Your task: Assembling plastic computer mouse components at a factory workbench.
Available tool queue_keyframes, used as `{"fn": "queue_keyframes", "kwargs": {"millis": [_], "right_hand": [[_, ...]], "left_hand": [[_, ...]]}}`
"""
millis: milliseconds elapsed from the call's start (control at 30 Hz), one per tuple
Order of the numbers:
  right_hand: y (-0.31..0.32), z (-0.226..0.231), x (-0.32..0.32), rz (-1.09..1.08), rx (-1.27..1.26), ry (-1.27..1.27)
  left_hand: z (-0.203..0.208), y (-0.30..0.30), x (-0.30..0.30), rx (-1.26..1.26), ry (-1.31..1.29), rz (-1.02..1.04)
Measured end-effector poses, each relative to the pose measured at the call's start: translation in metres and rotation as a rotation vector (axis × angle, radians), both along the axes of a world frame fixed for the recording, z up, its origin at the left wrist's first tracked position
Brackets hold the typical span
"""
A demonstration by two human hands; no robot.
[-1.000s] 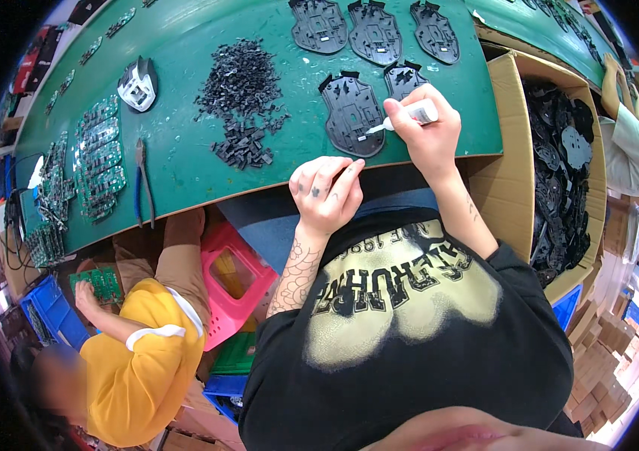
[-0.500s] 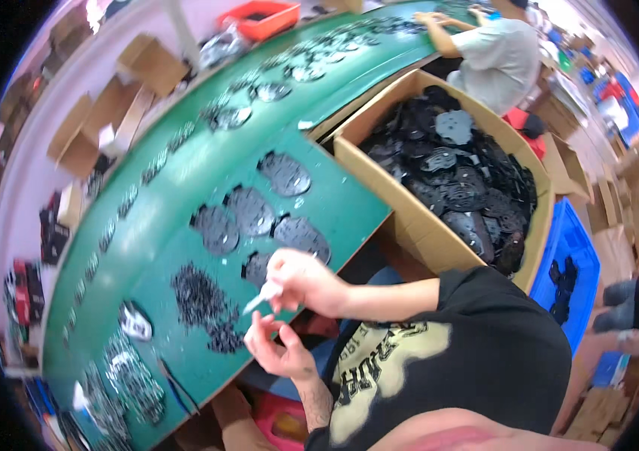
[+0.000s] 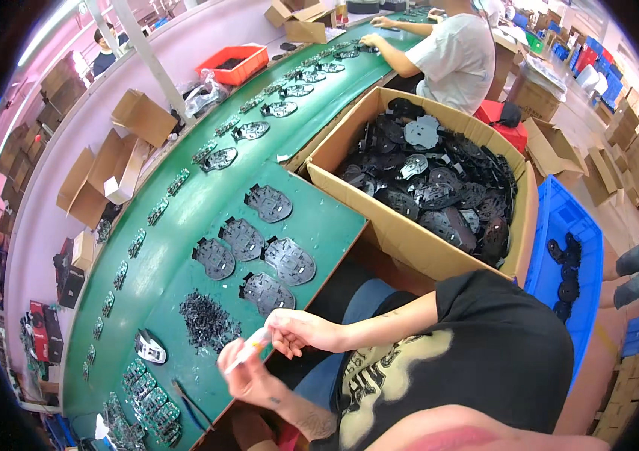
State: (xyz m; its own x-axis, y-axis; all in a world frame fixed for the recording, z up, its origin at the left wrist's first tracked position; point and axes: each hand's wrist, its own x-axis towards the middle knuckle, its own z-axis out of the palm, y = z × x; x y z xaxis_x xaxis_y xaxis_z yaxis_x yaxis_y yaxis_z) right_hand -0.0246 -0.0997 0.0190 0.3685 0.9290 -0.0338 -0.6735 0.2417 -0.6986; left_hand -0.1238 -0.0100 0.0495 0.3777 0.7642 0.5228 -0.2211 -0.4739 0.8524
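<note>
My left hand [image 3: 253, 379] and my right hand [image 3: 304, 331] meet over the front edge of the green bench. Between them is a small, slender white thing [image 3: 250, 349] with a yellowish spot; its kind is not clear. Fingers of my left hand close round it, while those of my right hand pinch at its upper end. Just beyond my right hand lies a black oval shell plate [image 3: 266, 293], with several more like it behind. A heap of small black parts [image 3: 209, 322] sits left of them on the bench.
Green circuit boards [image 3: 152, 402] cluster near a black-and-white shell [image 3: 150, 347] and blue-handled pliers [image 3: 193, 406]. Boards and shells line the green conveyor [image 3: 161, 248]. At right stand a carton [image 3: 417, 225] of black plates and a blue crate [image 3: 586, 248]. A co-worker [image 3: 458, 56] sits beyond.
My left hand has closed its fingers round the white thing, which my right hand alone held before. The head view has shifted, showing more of the far end.
</note>
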Motion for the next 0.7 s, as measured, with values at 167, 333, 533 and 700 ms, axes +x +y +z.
{"fn": "queue_keyframes", "kwargs": {"millis": [167, 333, 533, 700], "right_hand": [[-0.015, 0.003, 0.03, -0.105, -0.119, -0.185], [-0.043, 0.001, 0.057, -0.317, -0.284, -0.185], [-0.064, 0.015, 0.095, -0.601, -0.371, -0.339], [-0.047, 0.032, 0.143, -0.681, -0.401, -0.485]], "left_hand": [[0.006, 0.059, -0.047, 0.007, 0.063, 0.352], [-0.04, 0.118, -0.071, 0.057, 0.206, 0.485], [-0.055, 0.123, -0.064, 0.023, 0.328, 0.498], [-0.05, 0.128, -0.058, -0.177, 0.27, 0.352]]}}
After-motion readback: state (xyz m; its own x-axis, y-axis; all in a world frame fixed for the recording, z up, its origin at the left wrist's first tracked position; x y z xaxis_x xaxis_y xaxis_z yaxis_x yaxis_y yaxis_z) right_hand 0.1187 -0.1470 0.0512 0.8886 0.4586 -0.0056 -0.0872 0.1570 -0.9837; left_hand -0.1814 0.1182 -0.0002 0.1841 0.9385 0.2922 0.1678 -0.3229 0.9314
